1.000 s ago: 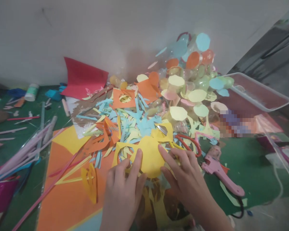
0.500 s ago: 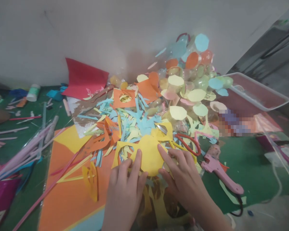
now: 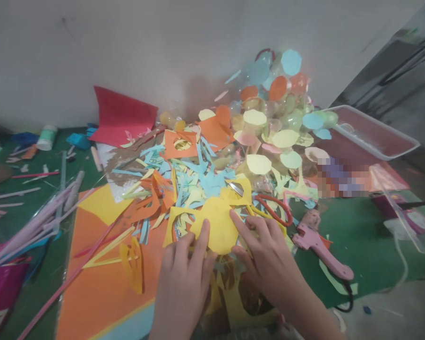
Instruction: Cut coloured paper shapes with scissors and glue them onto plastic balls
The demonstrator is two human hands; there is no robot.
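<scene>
A yellow paper disc is held between my two hands, above a heap of paper scraps. My left hand grips its left side, index finger stretched over the surface and thumb at the lower edge. On the opposite side, my right hand has its index fingertip on the rim and its thumb lower down. Just beyond lie scissors with a red handle loop, a blade poking through a yellow cut-out sheet. A pink glue gun rests right of my right hand.
Plastic bottle pieces with coloured paper discs pile up against the wall. A clear plastic tub stands at the back right. Orange sheets and pink strips cover the left of the green table. Red paper leans behind.
The view has shifted slightly, so the background sits a little further left. Both hands keep nearly the same place on the yellow paper disc.
</scene>
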